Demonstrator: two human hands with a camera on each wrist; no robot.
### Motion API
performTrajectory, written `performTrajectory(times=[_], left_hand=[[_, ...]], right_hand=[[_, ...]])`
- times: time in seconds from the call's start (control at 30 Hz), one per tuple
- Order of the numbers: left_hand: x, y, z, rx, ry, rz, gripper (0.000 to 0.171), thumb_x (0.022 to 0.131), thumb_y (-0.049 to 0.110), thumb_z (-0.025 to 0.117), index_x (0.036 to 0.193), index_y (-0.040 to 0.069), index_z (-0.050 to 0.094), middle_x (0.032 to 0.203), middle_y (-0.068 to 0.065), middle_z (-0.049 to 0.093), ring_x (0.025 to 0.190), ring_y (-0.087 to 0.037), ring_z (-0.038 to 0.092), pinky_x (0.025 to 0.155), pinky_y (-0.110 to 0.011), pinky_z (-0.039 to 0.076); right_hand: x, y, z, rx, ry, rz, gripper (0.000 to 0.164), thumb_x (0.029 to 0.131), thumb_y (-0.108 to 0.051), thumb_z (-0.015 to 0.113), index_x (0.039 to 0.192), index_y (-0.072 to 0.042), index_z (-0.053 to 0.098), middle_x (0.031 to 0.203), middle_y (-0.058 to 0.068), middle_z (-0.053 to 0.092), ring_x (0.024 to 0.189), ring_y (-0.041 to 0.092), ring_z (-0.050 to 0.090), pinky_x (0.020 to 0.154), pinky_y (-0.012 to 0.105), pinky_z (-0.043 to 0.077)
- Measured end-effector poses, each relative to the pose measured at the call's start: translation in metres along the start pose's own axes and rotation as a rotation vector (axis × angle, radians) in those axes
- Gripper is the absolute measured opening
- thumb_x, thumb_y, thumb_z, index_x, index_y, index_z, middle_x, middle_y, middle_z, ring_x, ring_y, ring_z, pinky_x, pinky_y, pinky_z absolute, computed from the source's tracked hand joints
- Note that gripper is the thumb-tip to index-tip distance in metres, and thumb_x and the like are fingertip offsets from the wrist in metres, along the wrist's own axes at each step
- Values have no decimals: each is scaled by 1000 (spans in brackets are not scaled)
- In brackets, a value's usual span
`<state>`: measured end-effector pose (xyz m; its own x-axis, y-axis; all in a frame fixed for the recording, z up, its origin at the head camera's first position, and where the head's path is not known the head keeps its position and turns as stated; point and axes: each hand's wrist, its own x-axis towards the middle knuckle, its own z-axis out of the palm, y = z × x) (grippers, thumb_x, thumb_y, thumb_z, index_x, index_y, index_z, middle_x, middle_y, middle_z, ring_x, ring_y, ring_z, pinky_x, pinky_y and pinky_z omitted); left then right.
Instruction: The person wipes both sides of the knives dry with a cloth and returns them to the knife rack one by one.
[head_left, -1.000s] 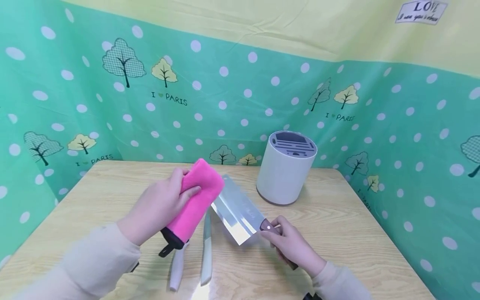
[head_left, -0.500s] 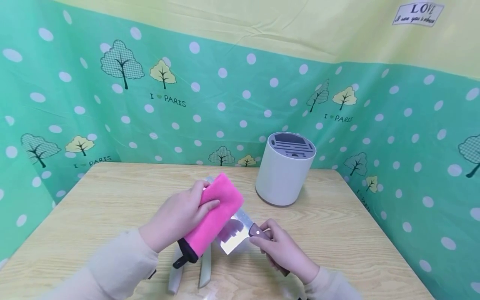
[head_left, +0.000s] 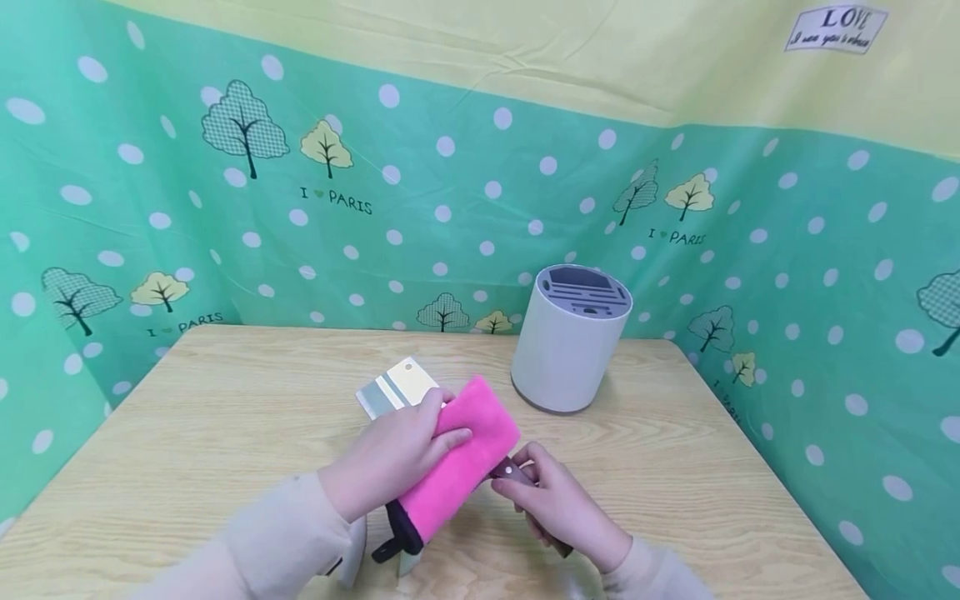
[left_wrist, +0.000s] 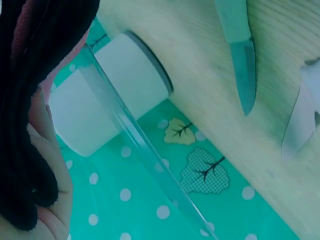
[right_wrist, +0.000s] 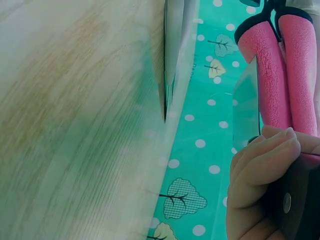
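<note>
My left hand [head_left: 397, 462] grips a folded pink cloth [head_left: 468, 454] with a black edge and loop, laid over the blade near the handle. Beyond the knuckles shows the far end of a cleaver [head_left: 408, 382], wide and shiny with a small hole. Its dark riveted handle is in the curled fingers of my right hand [head_left: 562, 504]. In the right wrist view the folded cloth [right_wrist: 267, 75] stands against the bright blade [right_wrist: 246, 110]. Seen from the left wrist, the blade [left_wrist: 150, 155] appears nearly edge-on, above the table.
A white knife block [head_left: 566, 350] with a slotted grey top stands at the back right. Two pale handles [head_left: 352, 554] lie under the left forearm and cloth. The left wrist view shows a small knife [left_wrist: 244, 75] on the wooden table [head_left: 247, 400]. A patterned curtain hangs behind.
My left hand has slid the cloth right and down along the blade to near the handle, uncovering the far end. The cleaver has turned and shifted slightly left with my right hand.
</note>
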<state>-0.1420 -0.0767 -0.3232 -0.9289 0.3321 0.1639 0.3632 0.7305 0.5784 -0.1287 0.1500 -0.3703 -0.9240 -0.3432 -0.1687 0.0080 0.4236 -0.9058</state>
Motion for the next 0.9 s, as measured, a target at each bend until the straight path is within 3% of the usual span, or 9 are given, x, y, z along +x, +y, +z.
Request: performTrajectory(times=[0.3,0.6,0.9], left_hand=[[1,-4,8,15,-22,25,32,97,40,61,118,16,51,70,7,53,53,-6,50,51,-24,43],[-1,-9,11,-47,-65,9,32,98,39,59,119,15,50,74,6,55,57,-7,52,55,-24,45],[0,-14,15,55,0,35,35,96,40,62,119,16,54,77,8,57,58,-4,49,55,-23,42]], right_hand=[[0,1,2,1,1,-8,41,92,-35,69,118,-7,52,66,1,52,39,9,40,36,22,35],[-1,3,5,-3,-22,-22,48,93,-34,68,128,-6,52,65,0,51,39,7,41,35,20,35],[-2,4,6,-3,-27,-41,46,93,-30,67,129,-6,52,65,2,53,41,8,41,36,20,35]])
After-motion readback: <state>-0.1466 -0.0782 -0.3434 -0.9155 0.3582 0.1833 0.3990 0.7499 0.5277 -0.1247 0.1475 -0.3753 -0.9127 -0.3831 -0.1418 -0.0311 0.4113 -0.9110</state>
